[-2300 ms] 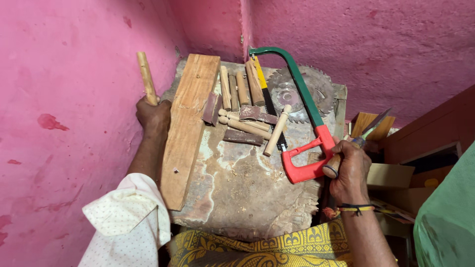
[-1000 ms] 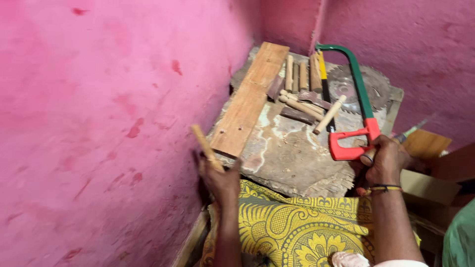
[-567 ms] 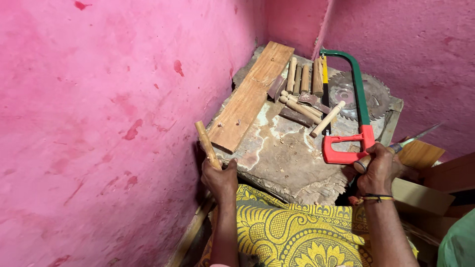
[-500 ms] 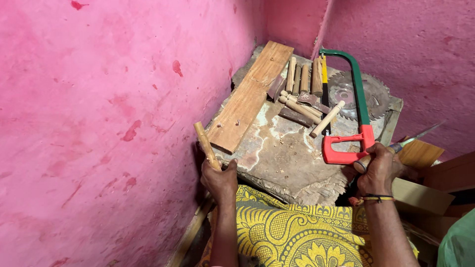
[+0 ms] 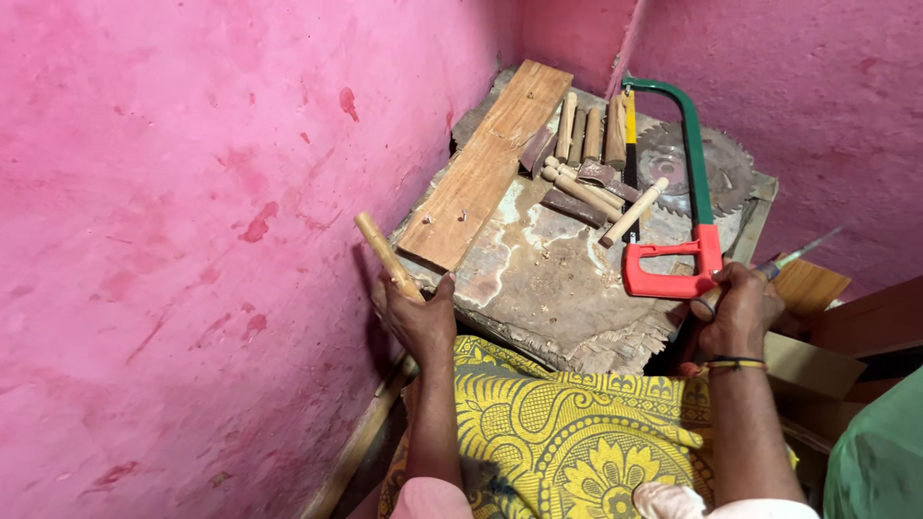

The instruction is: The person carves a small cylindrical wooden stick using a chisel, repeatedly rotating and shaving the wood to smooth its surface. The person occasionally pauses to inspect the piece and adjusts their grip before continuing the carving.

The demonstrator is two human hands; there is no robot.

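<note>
My left hand (image 5: 419, 319) grips a round wooden stick (image 5: 384, 255) that points up and left, close to the pink wall and just off the near left corner of a worn work slab (image 5: 558, 288). At the slab's near right edge, my right hand (image 5: 738, 306) is closed around a thin tool with a pale green handle (image 5: 800, 254) sticking out to the right. It sits right beside the red handle of a green-framed hacksaw (image 5: 685, 221) lying on the slab.
A long plank (image 5: 486, 163) lies along the slab's left side. Several turned wooden pegs (image 5: 588, 154) and a circular saw blade (image 5: 694, 168) lie at the back. Pink walls (image 5: 192, 192) close in left and behind. Yellow patterned cloth (image 5: 567, 432) covers my lap.
My left hand has carried the stick from above the plank down to the slab's near left corner. The view has swung left toward the wall. My right hand stays by the hacksaw handle.
</note>
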